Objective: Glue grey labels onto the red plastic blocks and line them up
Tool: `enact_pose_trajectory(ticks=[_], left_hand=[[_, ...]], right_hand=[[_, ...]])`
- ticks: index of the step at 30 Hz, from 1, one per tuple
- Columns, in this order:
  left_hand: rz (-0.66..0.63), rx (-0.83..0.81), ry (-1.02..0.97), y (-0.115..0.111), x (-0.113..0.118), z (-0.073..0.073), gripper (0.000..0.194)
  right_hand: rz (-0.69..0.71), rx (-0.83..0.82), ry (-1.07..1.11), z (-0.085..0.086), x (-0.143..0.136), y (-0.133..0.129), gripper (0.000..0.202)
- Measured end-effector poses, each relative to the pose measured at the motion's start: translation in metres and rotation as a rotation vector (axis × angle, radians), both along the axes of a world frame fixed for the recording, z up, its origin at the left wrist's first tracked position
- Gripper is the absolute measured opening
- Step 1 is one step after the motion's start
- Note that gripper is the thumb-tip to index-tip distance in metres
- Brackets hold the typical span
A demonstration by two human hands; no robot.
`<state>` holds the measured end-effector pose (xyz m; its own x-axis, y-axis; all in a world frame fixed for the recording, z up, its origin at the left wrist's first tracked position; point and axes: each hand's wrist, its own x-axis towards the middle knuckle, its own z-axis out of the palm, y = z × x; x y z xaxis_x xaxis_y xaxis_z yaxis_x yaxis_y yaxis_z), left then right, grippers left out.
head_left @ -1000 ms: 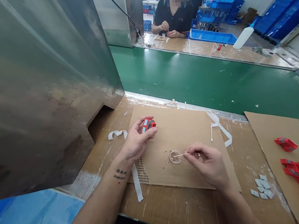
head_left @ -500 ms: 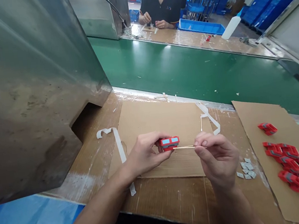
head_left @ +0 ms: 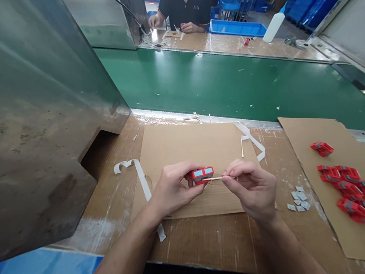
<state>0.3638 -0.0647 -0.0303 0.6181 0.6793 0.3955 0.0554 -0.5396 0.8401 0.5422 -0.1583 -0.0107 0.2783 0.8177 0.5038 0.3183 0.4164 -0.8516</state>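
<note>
My left hand [head_left: 172, 190] is closed around the end of a small red plastic toy vehicle part [head_left: 203, 172], with two light-blue windows and a grey band facing me. Between the thumb and fingertips of my right hand [head_left: 252, 186] is a thin wooden stick [head_left: 216, 178], held nearly level. Its far tip meets the lower grey edge of the red part; the tip itself is too small to make out. Both hands are above a cardboard sheet [head_left: 183, 145] on the bench.
Small grey pieces [head_left: 299, 196] lie right of my right hand. Several red parts [head_left: 349, 188] rest on another cardboard sheet [head_left: 339, 242]. Cotton swabs [head_left: 196, 117] and white tape strips [head_left: 142, 179] lie around. A metal housing [head_left: 36, 127] stands left; beyond the green belt [head_left: 189, 83] sits a co-worker [head_left: 187, 4].
My right hand has moved left, bringing the stick's tip further along the red part's lower edge. My left hand keeps its grip. The co-worker's one hand has moved outward, and the view has shifted slightly.
</note>
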Motion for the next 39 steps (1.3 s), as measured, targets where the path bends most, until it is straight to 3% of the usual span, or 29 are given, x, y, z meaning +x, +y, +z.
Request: enact_pose_trajectory(ticks=[13,18,22,26,29,31,32,34,36,39], left_hand=[[0.008,0.08,0.021,0.001,-0.001,0.002,0.017],[0.016,0.087,0.022,0.003,-0.001,0.003,0.018],[0.072,0.081,0.004,0.01,-0.006,0.001,0.018],[0.119,-0.003,-0.013,0.018,-0.013,-0.004,0.02],[0.168,-0.04,0.005,0.023,-0.017,-0.008,0.023],[0.198,-0.049,0.024,0.026,-0.019,-0.01,0.026],[0.21,-0.048,0.032,0.027,-0.02,-0.011,0.027],[0.232,-0.051,0.047,0.028,-0.022,-0.012,0.029],[0.261,-0.07,0.063,0.028,-0.024,-0.013,0.03],[0.271,-0.115,0.068,0.025,-0.025,-0.013,0.031]], right_hand=[[-0.014,0.001,-0.026,0.001,0.0,0.0,0.012],[0.007,0.054,-0.005,0.006,0.014,-0.003,0.012],[0.155,0.007,-0.229,0.003,0.023,-0.002,0.013],[0.3,-0.024,-0.573,-0.011,0.009,0.008,0.014],[0.375,-0.042,-0.643,-0.009,0.013,0.01,0.009],[0.29,-0.071,-0.596,0.003,0.035,-0.002,0.019],[0.161,-0.091,-0.569,0.01,0.052,-0.013,0.022],[-0.244,-0.15,-0.54,0.022,0.092,-0.044,0.016],[-0.515,-0.324,-0.642,0.025,0.13,-0.081,0.012],[-0.534,-0.628,-0.815,0.012,0.168,-0.125,0.021]])
